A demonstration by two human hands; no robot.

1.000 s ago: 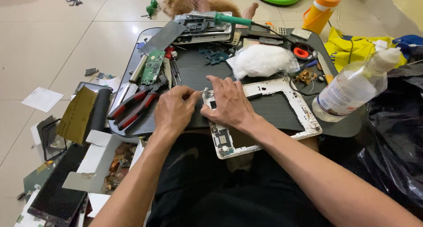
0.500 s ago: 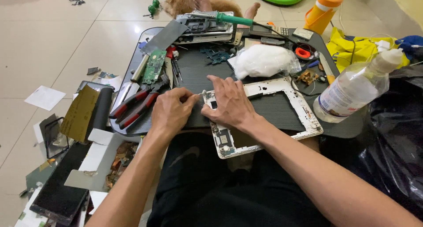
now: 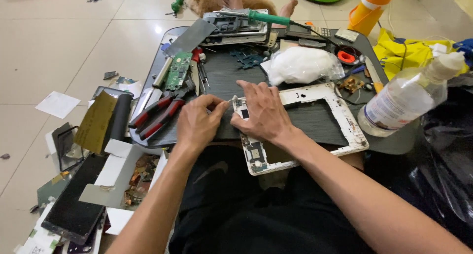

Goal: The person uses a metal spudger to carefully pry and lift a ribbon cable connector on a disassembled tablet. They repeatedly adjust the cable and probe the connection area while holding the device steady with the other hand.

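1. Surface: a dark ribbed work mat (image 3: 217, 81) lies on a pale tiled floor (image 3: 64, 42), crowded with parts.
2. Far left of the fingers: loose paper scraps, a dark screen panel (image 3: 74, 209) and an open cardboard box (image 3: 123, 158) holding small brown debris.
3. Just left of the left hand (image 3: 197, 123): red-handled pliers (image 3: 157, 113) and a green circuit board (image 3: 178, 69) on the mat edge.
4. Left hand: fingers curled and pinched shut at the top-left corner of the white tablet frame (image 3: 345, 121); what they grip is too small to tell.
5. Right hand (image 3: 263, 111): fingers spread flat, pressing on the frame's left side.
6. Beyond the fingers: a white plastic bag (image 3: 300, 64) and a green-handled soldering iron (image 3: 268, 18).
7. Right of the fingers: a clear bottle (image 3: 404, 99) lying tilted at the mat edge, liquid inside; an orange-capped bottle (image 3: 372, 7) farther off.
8. Open room: bare mat inside the frame.
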